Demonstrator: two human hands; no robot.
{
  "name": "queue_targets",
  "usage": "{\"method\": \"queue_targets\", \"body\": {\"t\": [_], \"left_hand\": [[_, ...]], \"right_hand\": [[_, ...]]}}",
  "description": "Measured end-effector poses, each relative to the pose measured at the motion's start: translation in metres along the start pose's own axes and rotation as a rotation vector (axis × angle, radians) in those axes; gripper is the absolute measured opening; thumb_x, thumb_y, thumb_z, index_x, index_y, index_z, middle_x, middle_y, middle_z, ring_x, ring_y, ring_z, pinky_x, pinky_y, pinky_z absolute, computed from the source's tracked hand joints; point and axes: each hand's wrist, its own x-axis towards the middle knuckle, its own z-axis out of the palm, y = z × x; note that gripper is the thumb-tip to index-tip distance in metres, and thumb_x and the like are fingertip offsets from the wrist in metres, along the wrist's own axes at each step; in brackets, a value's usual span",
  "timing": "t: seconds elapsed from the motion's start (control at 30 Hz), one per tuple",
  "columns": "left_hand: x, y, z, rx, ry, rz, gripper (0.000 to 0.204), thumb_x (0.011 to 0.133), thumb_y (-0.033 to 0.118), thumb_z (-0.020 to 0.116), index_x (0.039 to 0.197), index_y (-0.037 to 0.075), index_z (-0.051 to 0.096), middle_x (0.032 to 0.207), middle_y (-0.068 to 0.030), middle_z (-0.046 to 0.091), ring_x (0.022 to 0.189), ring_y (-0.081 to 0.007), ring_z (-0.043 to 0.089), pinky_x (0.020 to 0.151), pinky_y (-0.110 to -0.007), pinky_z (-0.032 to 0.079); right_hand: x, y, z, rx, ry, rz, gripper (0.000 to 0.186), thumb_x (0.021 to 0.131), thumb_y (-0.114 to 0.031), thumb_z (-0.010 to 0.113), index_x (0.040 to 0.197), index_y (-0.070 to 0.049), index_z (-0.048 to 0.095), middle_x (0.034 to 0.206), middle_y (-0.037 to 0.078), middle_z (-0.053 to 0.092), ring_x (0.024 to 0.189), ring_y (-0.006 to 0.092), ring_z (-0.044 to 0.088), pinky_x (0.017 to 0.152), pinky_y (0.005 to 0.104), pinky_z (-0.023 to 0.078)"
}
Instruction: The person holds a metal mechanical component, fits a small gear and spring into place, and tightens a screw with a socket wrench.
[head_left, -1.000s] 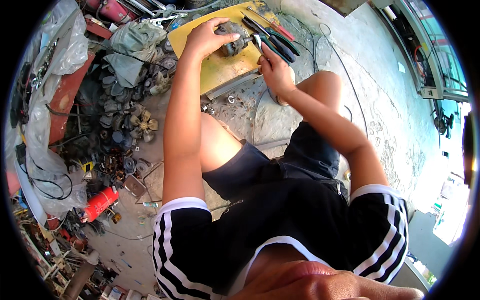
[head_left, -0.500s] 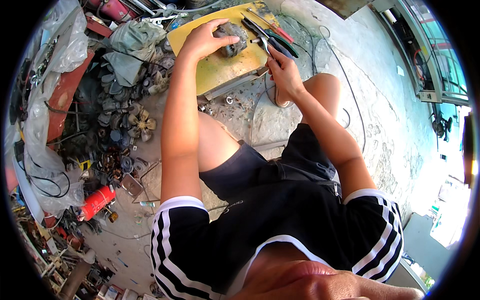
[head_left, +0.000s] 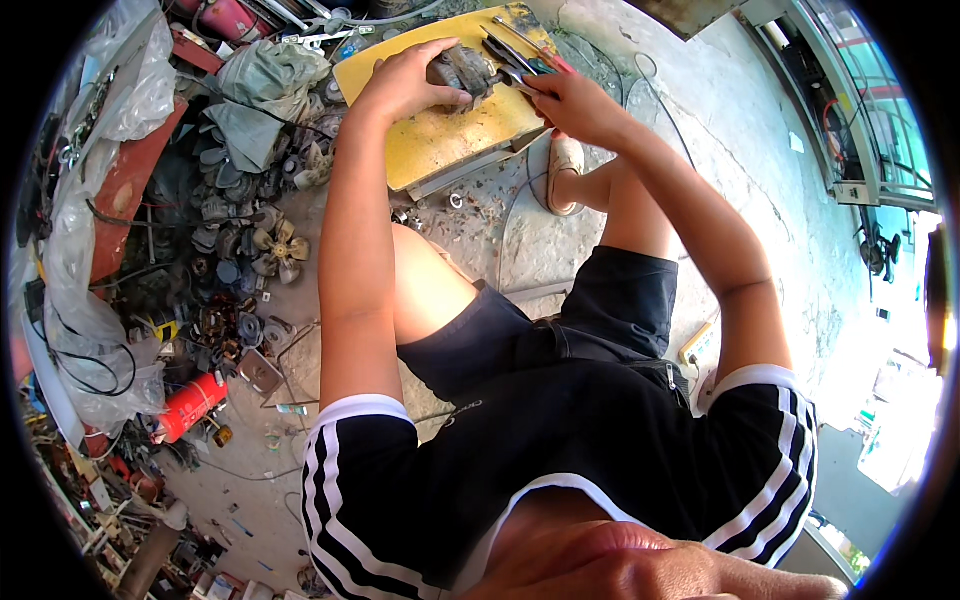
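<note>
Left hand [head_left: 408, 88]: grip grasping a grey, round, grimy metal motor [head_left: 466, 76], fingers across its far side, thumb along its near side.
Right hand [head_left: 585, 105]: grip clenched on a silver metal wrench [head_left: 517, 82], its head at the motor's right end; whether the two touch, I cannot tell.
Motor: on the yellow, flat-topped, stained counter [head_left: 440, 150], between the two hands.
Tools: dark, long, slender tools [head_left: 508, 52] and a slim red-handled tool [head_left: 560, 63], lying just beyond the right hand, partly hidden by it.
Floor: grey concrete floor [head_left: 735, 120], with a small pale ring [head_left: 456, 200] near the counter's near edge.
Left side: a beige-bladed fan [head_left: 281, 247] among dark parts; nearer the person, a bright red cylinder [head_left: 195, 408].
</note>
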Motion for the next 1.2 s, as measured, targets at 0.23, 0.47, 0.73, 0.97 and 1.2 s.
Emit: {"method": "queue_targets", "body": {"t": [0.23, 0.47, 0.73, 0.97, 1.2], "left_hand": [[-0.001, -0.005, 0.002, -0.054, 0.044, 0.014, 0.086, 0.064, 0.037, 0.087, 0.14, 0.018, 0.052, 0.128, -0.0141, 0.062, 0.116, -0.0289, 0.06, 0.099, -0.037, 0.047], [-0.001, 0.001, 0.0, -0.012, 0.004, -0.008, 0.084, 0.066, 0.036, 0.087, 0.14, 0.018, 0.052, 0.132, -0.0129, 0.06, 0.117, -0.0277, 0.059, 0.098, -0.036, 0.047], [-0.003, 0.001, 0.0, -0.038, 0.036, 0.035, 0.083, 0.067, 0.038, 0.085, 0.14, 0.016, 0.051, 0.135, -0.0132, 0.058, 0.123, -0.0292, 0.055, 0.103, -0.038, 0.043], [-0.004, -0.001, -0.003, -0.06, 0.026, 0.024, 0.085, 0.065, 0.039, 0.084, 0.14, 0.016, 0.051, 0.127, -0.0119, 0.062, 0.114, -0.0274, 0.06, 0.097, -0.037, 0.046], [-0.005, 0.0, 0.0, -0.058, 0.074, 0.06, 0.084, 0.066, 0.037, 0.084, 0.14, 0.017, 0.051, 0.112, -0.0103, 0.068, 0.102, -0.0254, 0.064, 0.091, -0.036, 0.049]], "right_hand": [[0.04, -0.042, -0.041, -0.144, -0.321, 0.237, 0.029, 0.095, -0.02, 0.051, 0.107, 0.001, 0.066, 0.075, 0.006, 0.064, 0.058, 0.013, 0.059, 0.055, 0.0269, 0.05], [-0.001, 0.002, -0.002, 0.051, 0.011, 0.018, 0.037, 0.097, -0.022, 0.051, 0.129, -0.006, 0.061, 0.08, 0.004, 0.066, 0.064, 0.0091, 0.062, 0.055, 0.0264, 0.051], [0.012, 0.064, 0.12, 0.764, 0.416, -0.045, 0.044, 0.094, -0.009, 0.062, 0.136, -0.003, 0.054, 0.099, 0.004, 0.072, 0.083, 0.0072, 0.066, 0.074, 0.0234, 0.052], [-0.003, 0.056, 0.126, 1.042, 0.508, 0.091, 0.04, 0.096, -0.01, 0.059, 0.135, -0.007, 0.057, 0.09, 0.001, 0.065, 0.077, 0.0084, 0.06, 0.063, 0.0229, 0.051], [-0.013, 0.045, 0.074, 0.593, 0.417, 0.072, 0.041, 0.095, -0.018, 0.057, 0.135, -0.011, 0.058, 0.089, 0.003, 0.067, 0.068, 0.0082, 0.058, 0.062, 0.026, 0.053]]}}
